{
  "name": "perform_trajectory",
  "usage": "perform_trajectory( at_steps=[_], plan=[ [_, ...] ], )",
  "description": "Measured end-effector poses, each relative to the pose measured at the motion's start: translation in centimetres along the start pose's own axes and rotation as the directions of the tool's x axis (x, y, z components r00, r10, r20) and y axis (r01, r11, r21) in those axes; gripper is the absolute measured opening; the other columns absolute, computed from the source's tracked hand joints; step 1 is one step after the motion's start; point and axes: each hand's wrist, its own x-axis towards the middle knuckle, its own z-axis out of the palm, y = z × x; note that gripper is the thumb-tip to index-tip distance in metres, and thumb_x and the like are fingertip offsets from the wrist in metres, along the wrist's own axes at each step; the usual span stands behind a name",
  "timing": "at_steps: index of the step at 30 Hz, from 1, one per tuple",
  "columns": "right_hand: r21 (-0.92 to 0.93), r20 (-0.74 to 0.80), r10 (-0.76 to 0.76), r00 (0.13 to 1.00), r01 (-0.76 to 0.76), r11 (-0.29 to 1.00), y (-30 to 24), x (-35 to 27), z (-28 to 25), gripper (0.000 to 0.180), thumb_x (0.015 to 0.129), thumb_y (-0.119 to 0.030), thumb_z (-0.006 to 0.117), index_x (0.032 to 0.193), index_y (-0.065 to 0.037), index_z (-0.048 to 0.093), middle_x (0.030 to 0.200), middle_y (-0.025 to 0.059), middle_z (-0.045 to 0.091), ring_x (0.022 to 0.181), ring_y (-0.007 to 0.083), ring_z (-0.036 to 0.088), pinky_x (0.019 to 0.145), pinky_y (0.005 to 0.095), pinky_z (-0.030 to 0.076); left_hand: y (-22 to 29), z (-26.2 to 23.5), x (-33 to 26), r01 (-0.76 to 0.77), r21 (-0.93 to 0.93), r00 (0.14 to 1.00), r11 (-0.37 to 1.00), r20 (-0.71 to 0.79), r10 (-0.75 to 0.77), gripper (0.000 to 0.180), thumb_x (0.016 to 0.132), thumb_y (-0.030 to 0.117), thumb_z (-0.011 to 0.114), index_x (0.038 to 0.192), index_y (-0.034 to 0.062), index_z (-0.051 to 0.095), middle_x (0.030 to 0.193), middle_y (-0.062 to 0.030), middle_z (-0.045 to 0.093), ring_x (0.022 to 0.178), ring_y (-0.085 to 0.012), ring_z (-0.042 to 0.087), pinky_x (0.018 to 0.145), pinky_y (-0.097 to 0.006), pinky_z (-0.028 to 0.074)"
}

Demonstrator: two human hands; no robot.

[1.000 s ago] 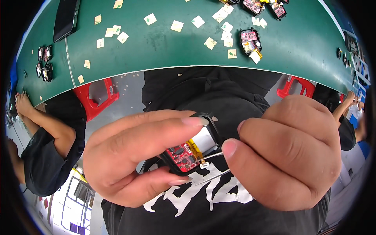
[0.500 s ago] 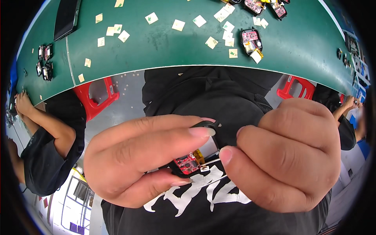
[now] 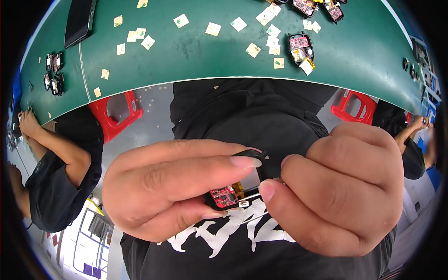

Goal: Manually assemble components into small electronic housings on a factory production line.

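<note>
My left hand (image 3: pixel 158 186) is closed round a small black device casing (image 3: pixel 255 153), with fingers along its top and the thumb below. Inside the casing show a red circuit board (image 3: pixel 224 197), amber tape and a pale grey surface. Pinched in my right hand (image 3: pixel 340 191) is a pair of metal tweezers (image 3: pixel 252 218), its two thin prongs pointing left and spread apart. The upper prong reaches a small white piece (image 3: pixel 243 204) at the board's lower edge; whether it grips that piece I cannot tell. My fingers hide much of the casing.
Beyond my lap, a green table (image 3: pixel 186 56) carries scattered paper squares (image 3: pixel 180 20), an opened device (image 3: pixel 300 49) and more devices at the top right. A dark flat panel (image 3: pixel 80 21) lies far left. Red stools (image 3: pixel 116 116) and co-workers' arms (image 3: pixel 60 144) flank me.
The casing has tilted slightly and shifted a little to the right in my left hand. My right hand and the tweezers have barely moved, staying at the board's edge.
</note>
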Motion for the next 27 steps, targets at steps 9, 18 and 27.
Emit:
perform_trajectory(
  at_steps=[9, 18, 27],
  plan=[
    [-0.044, 0.040, 0.050, 0.998, -0.048, 0.998, -0.7, 0.1, -0.5, 0.024, 0.062, -0.009, 0.069, 0.085, -0.001, 0.067, 0.074, 0.0095, 0.061, 0.052, 0.0142, 0.049, 0.039, 0.0252, 0.026, -0.2, -0.4, 0.0, 0.011, 0.031, 1.000, 0.999, 0.014, -0.011, 0.059, 0.086, 0.010, 0.075, 0.131, -0.0161, 0.047, 0.106, -0.0388, 0.062, 0.097, -0.0456, 0.069, 0.078, -0.043, 0.058],
    [-0.092, 0.086, 0.088, 0.992, -0.080, 0.993, -1.5, 0.1, -0.9, 0.027, 0.063, -0.009, 0.068, 0.088, -0.001, 0.066, 0.075, 0.0099, 0.062, 0.053, 0.0145, 0.050, 0.039, 0.0251, 0.026, 0.1, -0.3, -0.1, 0.041, 0.065, 0.999, 0.997, 0.019, -0.042, 0.059, 0.085, 0.010, 0.075, 0.130, -0.0161, 0.048, 0.106, -0.0376, 0.063, 0.097, -0.0446, 0.069, 0.078, -0.043, 0.058],
    [-0.130, 0.079, 0.121, 0.990, -0.110, 0.985, -1.8, 0.3, -0.8, 0.025, 0.063, -0.009, 0.068, 0.087, -0.002, 0.066, 0.075, 0.0098, 0.062, 0.053, 0.0151, 0.051, 0.039, 0.0256, 0.029, 0.0, -0.1, -0.3, 0.036, 0.048, 0.999, 0.998, -0.010, -0.036, 0.059, 0.085, 0.012, 0.076, 0.130, -0.0155, 0.048, 0.106, -0.0372, 0.063, 0.098, -0.0438, 0.069, 0.080, -0.043, 0.058]
  ],
)
